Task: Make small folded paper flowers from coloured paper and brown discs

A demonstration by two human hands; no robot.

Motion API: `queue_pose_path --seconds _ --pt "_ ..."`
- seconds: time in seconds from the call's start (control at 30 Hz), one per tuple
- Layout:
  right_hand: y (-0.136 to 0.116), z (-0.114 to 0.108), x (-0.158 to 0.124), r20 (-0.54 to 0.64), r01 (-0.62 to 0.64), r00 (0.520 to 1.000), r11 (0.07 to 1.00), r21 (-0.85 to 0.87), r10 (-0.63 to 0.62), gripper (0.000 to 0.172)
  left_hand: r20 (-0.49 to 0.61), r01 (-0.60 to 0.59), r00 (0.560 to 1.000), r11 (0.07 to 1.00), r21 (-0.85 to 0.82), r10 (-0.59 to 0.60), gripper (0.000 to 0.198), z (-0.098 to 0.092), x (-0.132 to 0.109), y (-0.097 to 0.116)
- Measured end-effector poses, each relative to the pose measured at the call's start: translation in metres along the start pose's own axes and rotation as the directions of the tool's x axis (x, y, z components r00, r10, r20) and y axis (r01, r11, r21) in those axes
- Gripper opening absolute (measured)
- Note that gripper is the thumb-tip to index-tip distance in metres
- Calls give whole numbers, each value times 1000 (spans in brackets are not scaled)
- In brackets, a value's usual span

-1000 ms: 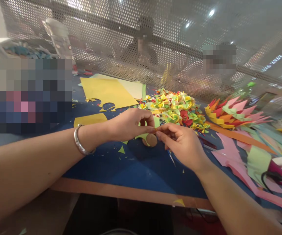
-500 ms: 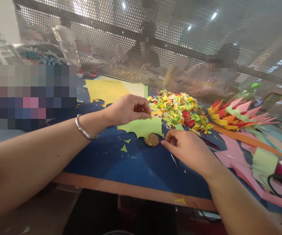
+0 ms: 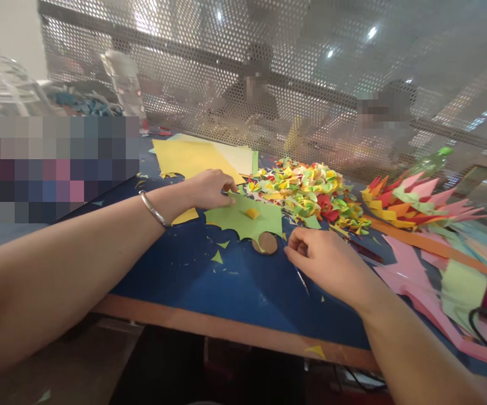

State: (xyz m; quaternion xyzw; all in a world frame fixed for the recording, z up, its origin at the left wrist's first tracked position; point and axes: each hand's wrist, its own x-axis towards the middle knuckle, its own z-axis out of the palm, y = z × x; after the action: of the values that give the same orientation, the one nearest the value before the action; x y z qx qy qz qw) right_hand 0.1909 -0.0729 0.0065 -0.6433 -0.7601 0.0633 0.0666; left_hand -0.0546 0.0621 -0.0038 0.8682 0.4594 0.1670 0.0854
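My left hand (image 3: 211,190), fingers curled, is at the upper left edge of a green paper sheet (image 3: 264,216) with scalloped cuts along its near side. Its thumb rests on the sheet and the fingertips close over the edge. A small folded yellow paper piece (image 3: 252,213) lies on the green sheet. Partly under the sheet's near edge is a round brown disc (image 3: 267,243). To the right of the disc, my right hand (image 3: 317,250) is curled with its fingertips together. A thin pointed metal tool (image 3: 303,282) shows below its thumb; whether I grip it is unclear.
Behind the green sheet lies a heap of small folded paper pieces (image 3: 311,188). A yellow sheet (image 3: 184,160) lies back left. At right are a spiky paper construction (image 3: 412,202), pink paper strips (image 3: 407,264) and a green-capped bottle (image 3: 433,160). A perforated screen (image 3: 175,73) stands behind.
My left hand has let go of the small yellow piece, which now lies on the green sheet, and has moved left to the sheet's edge. My right hand has barely moved.
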Motion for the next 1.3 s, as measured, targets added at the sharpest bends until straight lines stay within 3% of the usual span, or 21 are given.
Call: queue_pose_path --seconds 0.2,0.37,0.47,0.53,0.6,0.73,0.83,0.97,1.1,1.23,1.3 --pt "-1 2 0 -3 12 1000 1000 5 -12 16 27 0 1000 999 -53 1 53 12 10 -8" --pt "-1 1 -1 -5 19 1000 1000 5 -19 16 73 5 997 988 -155 6 30 7 8 -6" --pt "-1 1 -1 4 14 1000 1000 8 -14 16 44 -1 999 974 -225 11 20 2 6 -2" --pt "-1 1 -1 2 13 1000 1000 3 -13 16 -62 -32 998 960 -279 15 18 0 6 -1" --pt "-1 1 -1 -6 16 1000 1000 -2 -16 17 -239 -92 971 945 -315 14 15 -2 7 1" --pt "0 1 -1 -16 31 999 1000 -2 -31 17 -543 -171 840 940 -295 -17 9 -10 4 7" --pt "0 1 0 -14 24 1000 1000 4 -24 17 -614 -222 789 927 -301 -10 10 -19 -3 15" --pt "0 2 0 -6 23 1000 1000 14 -23 16 -611 -293 791 895 -336 30 10 -25 -8 21" --pt "0 2 0 0 14 1000 1000 5 -14 16 -570 -165 810 881 -444 -136 14 -22 0 5" --pt "0 1 0 4 5 1000 1000 -1 -5 16 -533 28 766 846 -532 -360 18 -19 5 -19" --pt "0 1 -1 4 8 1000 1000 -2 -8 16 -467 115 764 806 -580 -445 25 -20 3 -27"
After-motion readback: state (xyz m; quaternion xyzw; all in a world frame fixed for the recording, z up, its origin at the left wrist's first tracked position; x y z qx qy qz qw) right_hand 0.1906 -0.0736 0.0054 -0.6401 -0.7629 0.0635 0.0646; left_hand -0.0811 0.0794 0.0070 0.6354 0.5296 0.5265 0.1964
